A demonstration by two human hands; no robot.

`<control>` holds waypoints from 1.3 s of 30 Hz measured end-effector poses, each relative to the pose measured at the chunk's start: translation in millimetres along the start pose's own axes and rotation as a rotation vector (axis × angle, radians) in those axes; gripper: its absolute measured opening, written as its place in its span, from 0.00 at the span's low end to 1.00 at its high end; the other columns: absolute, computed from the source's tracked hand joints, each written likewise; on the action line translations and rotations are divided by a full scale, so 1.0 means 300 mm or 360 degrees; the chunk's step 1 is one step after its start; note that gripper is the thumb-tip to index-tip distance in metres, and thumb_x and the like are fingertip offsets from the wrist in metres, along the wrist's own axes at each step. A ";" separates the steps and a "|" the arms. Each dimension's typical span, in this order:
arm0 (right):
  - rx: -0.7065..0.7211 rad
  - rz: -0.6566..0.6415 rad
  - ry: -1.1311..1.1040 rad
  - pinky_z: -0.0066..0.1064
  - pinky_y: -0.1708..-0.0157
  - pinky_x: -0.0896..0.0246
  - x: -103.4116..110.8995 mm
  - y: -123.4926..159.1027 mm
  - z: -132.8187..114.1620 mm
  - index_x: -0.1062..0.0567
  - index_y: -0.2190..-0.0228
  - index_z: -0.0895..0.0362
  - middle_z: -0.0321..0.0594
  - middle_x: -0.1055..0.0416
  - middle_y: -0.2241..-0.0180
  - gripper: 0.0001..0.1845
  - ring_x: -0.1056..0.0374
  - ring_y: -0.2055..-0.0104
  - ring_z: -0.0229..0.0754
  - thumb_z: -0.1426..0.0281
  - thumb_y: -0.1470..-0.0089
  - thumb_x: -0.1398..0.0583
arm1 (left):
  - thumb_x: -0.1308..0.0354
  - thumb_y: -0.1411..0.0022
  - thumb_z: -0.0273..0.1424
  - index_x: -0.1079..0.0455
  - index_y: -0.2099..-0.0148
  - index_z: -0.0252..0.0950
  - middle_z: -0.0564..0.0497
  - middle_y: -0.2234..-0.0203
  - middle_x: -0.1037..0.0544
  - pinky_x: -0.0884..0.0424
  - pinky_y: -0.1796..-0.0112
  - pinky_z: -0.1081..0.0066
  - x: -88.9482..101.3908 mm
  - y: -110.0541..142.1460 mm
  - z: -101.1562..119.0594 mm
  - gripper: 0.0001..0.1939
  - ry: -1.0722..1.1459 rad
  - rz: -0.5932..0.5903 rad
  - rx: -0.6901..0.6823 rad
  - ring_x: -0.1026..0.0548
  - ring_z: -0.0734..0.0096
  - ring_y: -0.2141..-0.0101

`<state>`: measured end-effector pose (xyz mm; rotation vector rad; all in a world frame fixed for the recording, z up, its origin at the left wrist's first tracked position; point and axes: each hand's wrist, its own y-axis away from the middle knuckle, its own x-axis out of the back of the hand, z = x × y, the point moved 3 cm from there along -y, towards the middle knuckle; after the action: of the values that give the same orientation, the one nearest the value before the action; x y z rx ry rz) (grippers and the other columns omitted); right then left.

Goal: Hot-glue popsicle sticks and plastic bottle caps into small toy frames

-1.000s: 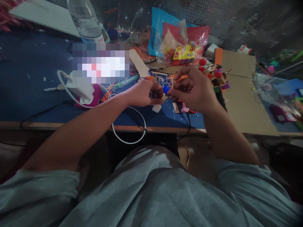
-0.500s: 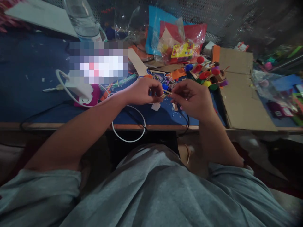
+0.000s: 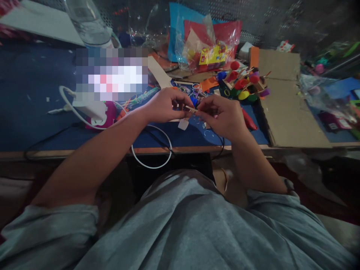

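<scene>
Over the front of the blue table, my left hand [image 3: 165, 105] and my right hand [image 3: 223, 115] meet fingertip to fingertip. Both are closed in a pinch on a few thin, pale wooden sticks [image 3: 191, 109]. The sticks lie close together between the fingers, and their ends are partly covered by my fingertips. Just below my left fingers is a small whitish square piece [image 3: 183, 124]. Beyond the hands lie a blue bottle cap [image 3: 193, 101] and a tangle of coloured rubber bands [image 3: 184, 90].
A wooden construction with coloured caps [image 3: 244, 83] stands behind my right hand, beside flat cardboard [image 3: 292, 112]. A red pointed object [image 3: 249, 119] lies near my right wrist. To the left are a white charger [image 3: 92, 110], its cable [image 3: 152, 167] and a water bottle [image 3: 88, 24].
My hands have come closer together, and the stick that bridged the gap now lies against the others between my fingertips. The whole view has shifted slightly.
</scene>
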<state>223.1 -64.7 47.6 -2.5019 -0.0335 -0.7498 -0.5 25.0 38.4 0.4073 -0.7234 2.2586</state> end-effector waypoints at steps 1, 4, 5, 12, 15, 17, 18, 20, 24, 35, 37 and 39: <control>0.0005 -0.0012 0.0033 0.34 0.68 0.25 0.002 0.000 -0.004 0.13 0.61 0.53 0.38 0.16 0.68 0.18 0.24 0.70 0.41 0.51 0.35 0.23 | 0.19 0.35 0.41 0.10 0.54 0.38 0.48 0.67 0.12 0.27 0.64 0.69 0.001 -0.001 0.001 0.13 -0.0001 -0.0006 -0.0004 0.19 0.71 0.68; 0.0030 -0.0044 0.0130 0.33 0.70 0.30 0.007 -0.001 -0.018 0.11 0.61 0.53 0.37 0.18 0.71 0.16 0.29 0.73 0.39 0.53 0.33 0.24 | 0.21 0.33 0.45 0.10 0.56 0.40 0.47 0.67 0.12 0.27 0.65 0.66 0.006 -0.004 0.005 0.14 -0.0003 -0.0005 -0.0025 0.20 0.69 0.69; 0.0036 -0.0050 0.0149 0.33 0.70 0.31 0.007 -0.002 -0.021 0.10 0.61 0.53 0.37 0.18 0.72 0.16 0.30 0.73 0.39 0.53 0.33 0.25 | 0.22 0.33 0.47 0.10 0.57 0.41 0.47 0.66 0.11 0.27 0.65 0.66 0.007 -0.005 0.005 0.14 0.0000 -0.0004 -0.0032 0.20 0.69 0.68; 0.0069 -0.0038 0.0050 0.31 0.69 0.27 0.003 0.010 -0.002 0.10 0.58 0.53 0.37 0.15 0.69 0.13 0.25 0.71 0.39 0.56 0.34 0.24 | 0.24 0.32 0.44 0.10 0.58 0.41 0.46 0.67 0.11 0.28 0.65 0.66 0.011 -0.005 -0.001 0.12 -0.0055 0.0004 -0.0046 0.21 0.67 0.68; 0.0048 0.0016 -0.0064 0.32 0.68 0.22 0.009 0.022 0.023 0.11 0.52 0.52 0.38 0.13 0.64 0.17 0.20 0.68 0.41 0.57 0.38 0.21 | 0.23 0.32 0.42 0.11 0.58 0.40 0.46 0.67 0.11 0.27 0.64 0.67 0.010 -0.003 -0.001 0.11 -0.0080 0.0007 -0.0029 0.21 0.66 0.67; 0.0026 0.0061 -0.0113 0.32 0.68 0.21 0.012 0.029 0.038 0.11 0.50 0.51 0.39 0.12 0.62 0.19 0.19 0.67 0.41 0.58 0.39 0.20 | 0.23 0.33 0.40 0.11 0.57 0.39 0.45 0.67 0.12 0.27 0.64 0.67 0.010 -0.002 0.003 0.11 -0.0069 0.0022 -0.0026 0.20 0.66 0.67; 0.0023 0.0075 -0.0121 0.31 0.69 0.22 0.011 0.033 0.043 0.11 0.50 0.51 0.39 0.12 0.61 0.19 0.19 0.68 0.40 0.59 0.40 0.20 | 0.24 0.33 0.39 0.10 0.57 0.38 0.45 0.67 0.12 0.27 0.64 0.67 0.010 -0.002 0.004 0.10 -0.0067 0.0027 -0.0022 0.20 0.67 0.67; 0.0037 0.0081 -0.0119 0.30 0.71 0.25 0.004 0.040 0.052 0.11 0.50 0.50 0.39 0.12 0.59 0.20 0.20 0.69 0.39 0.60 0.41 0.19 | 0.24 0.34 0.37 0.10 0.56 0.37 0.46 0.67 0.12 0.27 0.64 0.68 0.011 -0.001 0.007 0.09 -0.0088 0.0041 -0.0011 0.21 0.68 0.68; 0.0032 0.0118 -0.0113 0.30 0.71 0.25 -0.023 0.058 0.067 0.13 0.45 0.48 0.39 0.12 0.55 0.25 0.22 0.69 0.37 0.61 0.42 0.18 | 0.23 0.34 0.36 0.11 0.57 0.36 0.48 0.66 0.11 0.26 0.64 0.70 0.012 -0.001 0.006 0.09 -0.0160 0.0064 0.0009 0.20 0.70 0.67; 0.0239 0.0201 0.0132 0.35 0.64 0.21 -0.057 0.049 0.008 0.10 0.54 0.51 0.39 0.12 0.63 0.07 0.19 0.66 0.43 0.65 0.32 0.26 | 0.25 0.34 0.39 0.11 0.57 0.43 0.47 0.65 0.10 0.22 0.62 0.62 0.017 -0.002 0.013 0.07 -0.0129 0.0005 0.0020 0.18 0.64 0.66; 0.0268 0.0237 0.0217 0.35 0.63 0.23 -0.052 0.046 -0.006 0.08 0.56 0.52 0.39 0.12 0.65 0.06 0.19 0.66 0.44 0.65 0.30 0.27 | 0.24 0.33 0.42 0.12 0.56 0.44 0.47 0.64 0.10 0.23 0.61 0.61 0.017 -0.001 0.017 0.09 -0.0132 -0.0005 0.0031 0.18 0.64 0.66; 0.0289 0.0283 0.0244 0.36 0.63 0.24 -0.047 0.046 -0.014 0.08 0.57 0.52 0.40 0.11 0.65 0.07 0.19 0.66 0.44 0.64 0.30 0.28 | 0.23 0.33 0.46 0.12 0.57 0.45 0.48 0.64 0.10 0.24 0.62 0.62 0.017 -0.002 0.020 0.11 -0.0117 0.0012 0.0010 0.18 0.64 0.65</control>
<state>211.3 -76.8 36.6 -2.2359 0.1662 -0.8227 -3.2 24.5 45.8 0.4940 -0.7566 2.2632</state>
